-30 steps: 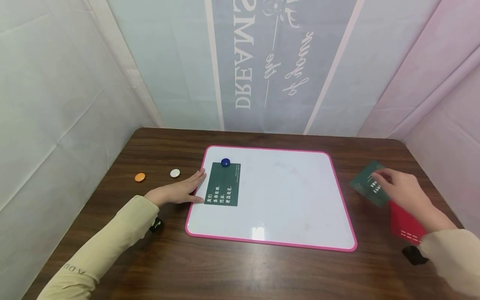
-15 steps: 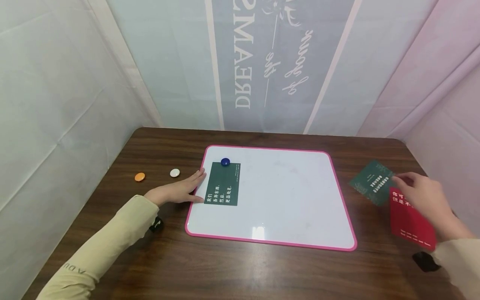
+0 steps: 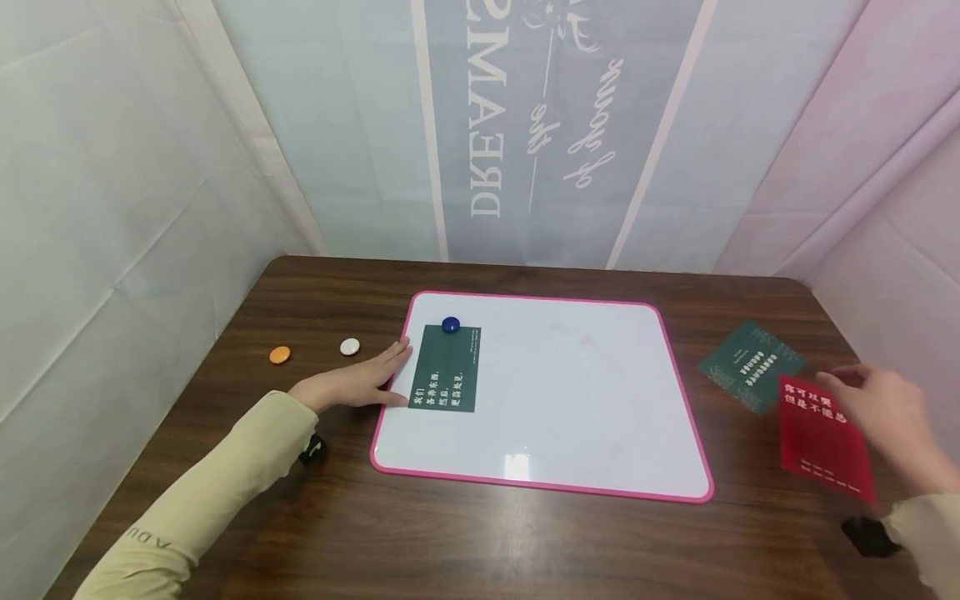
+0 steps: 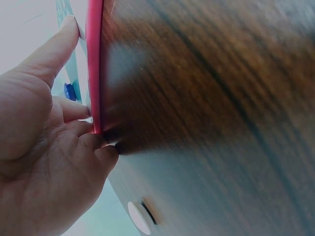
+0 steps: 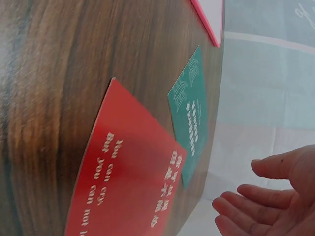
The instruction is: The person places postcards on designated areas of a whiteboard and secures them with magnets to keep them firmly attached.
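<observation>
My left hand (image 3: 356, 383) rests on the left edge of a whiteboard (image 3: 577, 392) with a pink rim, thumb and fingers spread. In the left wrist view the fingertips touch that pink rim (image 4: 94, 69). A dark green card (image 3: 444, 375) lies on the board, with a round blue magnet (image 3: 451, 324) at its top edge. My right hand (image 3: 892, 417) hovers over the right side of a red card (image 3: 821, 442) with white writing. The right wrist view shows its fingers apart, holding nothing. Another green card (image 3: 750, 367) lies just beyond the red card (image 5: 130, 172).
An orange magnet (image 3: 280, 355) and a white magnet (image 3: 349, 346) sit on the dark wooden table (image 3: 465, 542), left of the board. Cloth hangings (image 3: 360, 150) enclose the back and sides.
My right hand has drawn back from over the green card, moving right and nearer to me, over the red card. More of both cards shows. The left hand stays put.
</observation>
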`<action>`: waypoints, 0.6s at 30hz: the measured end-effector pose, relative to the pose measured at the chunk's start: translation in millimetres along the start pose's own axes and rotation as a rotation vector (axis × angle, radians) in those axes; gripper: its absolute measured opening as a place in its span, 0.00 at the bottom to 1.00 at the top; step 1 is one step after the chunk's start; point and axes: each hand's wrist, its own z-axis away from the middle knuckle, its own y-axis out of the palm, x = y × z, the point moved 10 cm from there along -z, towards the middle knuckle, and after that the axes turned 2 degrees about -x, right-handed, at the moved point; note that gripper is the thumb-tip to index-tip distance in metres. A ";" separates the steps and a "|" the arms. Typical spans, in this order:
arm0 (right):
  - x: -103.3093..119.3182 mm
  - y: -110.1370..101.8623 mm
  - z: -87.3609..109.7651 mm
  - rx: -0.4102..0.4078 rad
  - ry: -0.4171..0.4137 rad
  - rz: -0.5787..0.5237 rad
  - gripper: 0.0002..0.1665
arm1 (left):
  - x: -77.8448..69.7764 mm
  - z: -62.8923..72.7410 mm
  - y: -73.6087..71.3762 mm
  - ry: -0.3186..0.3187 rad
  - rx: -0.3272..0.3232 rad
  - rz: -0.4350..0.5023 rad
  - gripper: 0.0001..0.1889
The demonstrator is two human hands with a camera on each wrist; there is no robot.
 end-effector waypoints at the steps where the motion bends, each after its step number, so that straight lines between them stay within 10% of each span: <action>1: -3.4 0.1 1.6 0.004 0.021 0.001 0.31 | -0.2 0.0 0.0 0.003 -0.002 0.001 0.48; 13: -87.7 31.3 -20.2 0.027 0.115 0.092 0.39 | 1.5 -0.4 -1.2 0.007 0.005 -0.005 0.48; 18: -81.8 29.6 -10.8 0.123 0.169 0.132 0.37 | 2.5 -0.3 -3.3 0.004 0.007 -0.006 0.48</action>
